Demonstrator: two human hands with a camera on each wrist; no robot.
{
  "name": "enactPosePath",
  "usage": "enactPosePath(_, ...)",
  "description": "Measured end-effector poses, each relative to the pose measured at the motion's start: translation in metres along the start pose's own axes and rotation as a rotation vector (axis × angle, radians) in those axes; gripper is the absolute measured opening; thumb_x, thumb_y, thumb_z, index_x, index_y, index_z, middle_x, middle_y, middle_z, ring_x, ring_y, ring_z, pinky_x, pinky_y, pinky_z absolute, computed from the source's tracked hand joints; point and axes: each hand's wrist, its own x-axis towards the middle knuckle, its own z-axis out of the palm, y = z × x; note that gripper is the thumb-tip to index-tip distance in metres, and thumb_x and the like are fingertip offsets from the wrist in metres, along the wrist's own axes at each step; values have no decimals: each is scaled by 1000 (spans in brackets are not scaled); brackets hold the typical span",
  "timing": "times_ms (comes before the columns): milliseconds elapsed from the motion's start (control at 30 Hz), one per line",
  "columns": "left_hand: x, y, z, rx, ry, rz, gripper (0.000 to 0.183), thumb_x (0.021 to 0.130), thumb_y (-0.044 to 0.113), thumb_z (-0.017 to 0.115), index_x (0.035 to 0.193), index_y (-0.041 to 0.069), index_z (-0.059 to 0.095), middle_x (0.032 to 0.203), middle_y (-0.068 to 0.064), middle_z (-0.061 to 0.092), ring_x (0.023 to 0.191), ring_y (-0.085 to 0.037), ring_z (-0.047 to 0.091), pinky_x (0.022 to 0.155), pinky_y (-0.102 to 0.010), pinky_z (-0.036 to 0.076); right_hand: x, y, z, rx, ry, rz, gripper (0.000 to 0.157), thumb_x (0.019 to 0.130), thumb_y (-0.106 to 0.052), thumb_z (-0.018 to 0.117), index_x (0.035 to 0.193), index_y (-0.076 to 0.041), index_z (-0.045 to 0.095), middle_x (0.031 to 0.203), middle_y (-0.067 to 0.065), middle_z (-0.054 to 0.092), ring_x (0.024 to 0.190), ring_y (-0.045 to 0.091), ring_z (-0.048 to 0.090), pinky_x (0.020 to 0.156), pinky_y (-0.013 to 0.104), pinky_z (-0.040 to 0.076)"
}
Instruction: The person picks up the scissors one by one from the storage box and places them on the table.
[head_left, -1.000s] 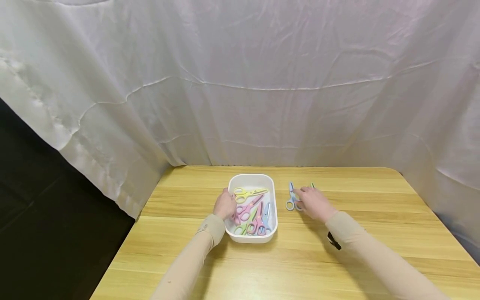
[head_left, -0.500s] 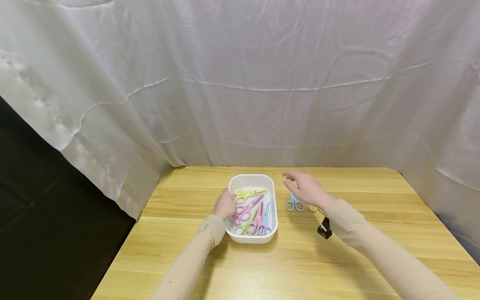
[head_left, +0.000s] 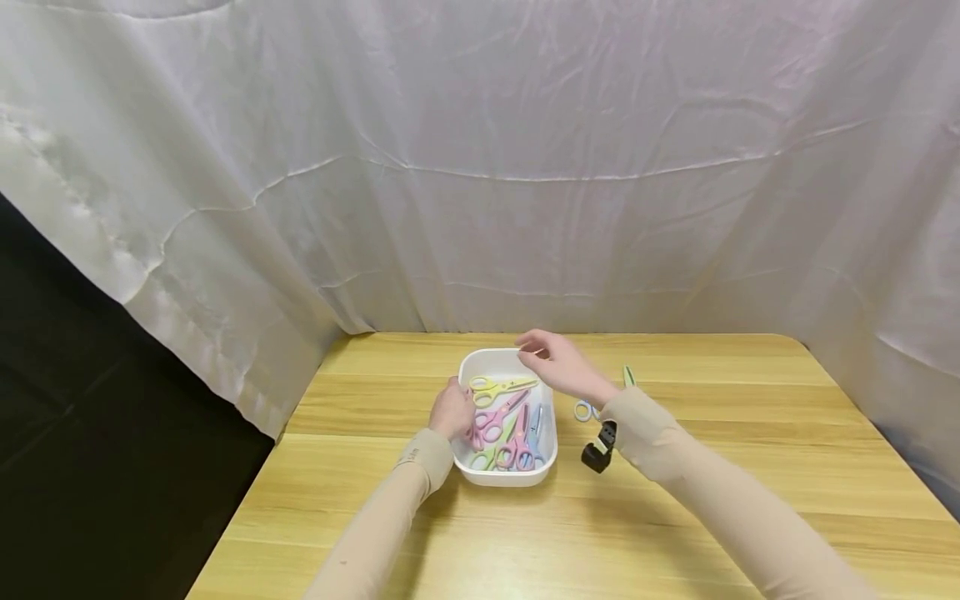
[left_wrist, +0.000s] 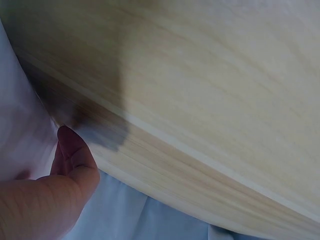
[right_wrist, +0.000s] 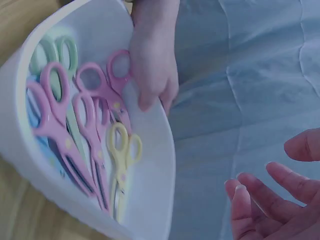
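Note:
My left hand (head_left: pixel 452 410) grips the left rim of a white plastic bin (head_left: pixel 504 478); in the right wrist view its thumb lies over the rim on the inner wall. Inside lie yellow scissors (head_left: pixel 487 390), several pink scissors (head_left: pixel 517 443), blue scissors (head_left: pixel 534 429) and green scissors (head_left: pixel 482 459). Above the bin's far right corner hovers my right hand (head_left: pixel 561 363). The right wrist view shows its fingers (right_wrist: pixel 275 200) loosely bent and apart from the thumb, holding nothing. The left wrist view catches only part of the left hand (left_wrist: pixel 60 190) against the bin's side.
On the wooden table (head_left: pixel 750 417), right of the bin, a blue scissors handle (head_left: pixel 582 411) and a green scissors tip (head_left: pixel 628 377) show past my right arm, which hides the rest. A black device (head_left: pixel 598 450) hangs at the right wrist. A grey curtain (head_left: pixel 525 233) stands behind the table.
My right hand has lifted away from the scissors on the table and moved left to above the bin. The left hand and the bin have stayed in place.

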Motion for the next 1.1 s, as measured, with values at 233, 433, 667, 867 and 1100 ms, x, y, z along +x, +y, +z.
enactPosePath(233, 1, -2, 1, -12, 2, 14, 51, 106, 19, 41, 151, -3, 32, 105, -25, 66, 51, -16, 52, 43, -28, 50, 14, 8, 33, 59, -19, 82, 35, 100, -20, 55, 132, -6, 61, 131, 20, 65, 116, 35, 65, 98, 47, 56)
enactPosePath(433, 1, -3, 1, 2, 25, 31, 51, 106, 20, 43, 150, -4, 34, 121, -26, 63, 80, -28, 65, 65, -36, 60, 29, 16, 61, 73, -17, 148, 39, 96, -18, 57, 132, -2, 60, 132, 23, 63, 120, 39, 62, 103, 50, 54)
enactPosePath(667, 2, -4, 0, 20, 45, 46, 56, 105, 20, 44, 153, -5, 31, 135, -30, 58, 106, -36, 66, 86, -45, 61, 43, 22, 81, 61, -7, 162, 44, 89, -11, 57, 130, 5, 60, 135, 28, 60, 127, 43, 56, 112, 54, 46)
enactPosePath(867, 0, -5, -1, 24, 44, 51, 55, 105, 19, 44, 152, -6, 31, 126, -30, 62, 89, -32, 67, 68, -37, 61, 47, 25, 89, 73, -38, 184, 49, 88, -10, 56, 134, 7, 57, 138, 28, 58, 118, 42, 61, 109, 53, 48)
enactPosePath(1100, -4, -7, 2, 14, 43, 73, 52, 105, 17, 44, 150, -7, 33, 128, -31, 61, 92, -33, 67, 77, -43, 63, 48, 31, 99, 148, -115, 247, 58, 83, -6, 55, 140, 6, 51, 127, 27, 63, 69, 13, 52, 64, 27, 54)
